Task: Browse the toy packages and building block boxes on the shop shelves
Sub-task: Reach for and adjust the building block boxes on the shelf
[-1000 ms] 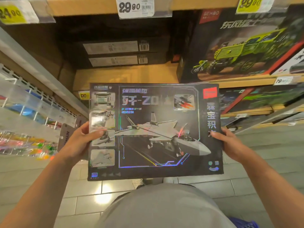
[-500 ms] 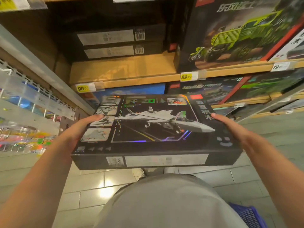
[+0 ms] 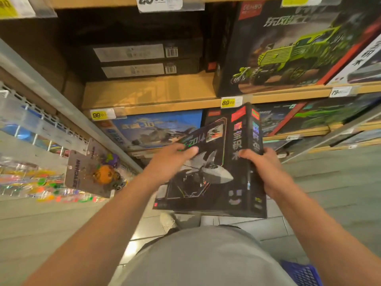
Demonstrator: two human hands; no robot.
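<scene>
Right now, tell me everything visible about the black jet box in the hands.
The black jet box is a flat cardboard pack with a pale fighter jet, iridescent lines and a red logo on its face. It is tilted, front and right side panel showing, in front of the lower shelf. The left hand lies across its face; the right hand grips its right edge.

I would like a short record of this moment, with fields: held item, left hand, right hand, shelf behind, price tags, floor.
held item: black jet box, tilted, its narrow side turned toward the camera
left hand: left hand lies on the box front, fingers curled over its far edge
right hand: right hand grips the box's side panel
shelf behind: green truck box standing on the wooden shelf; blue box on the level below
price tags: yellow tag reads 99; another yellow tag reads 89
floor: blue basket at lower right
</scene>
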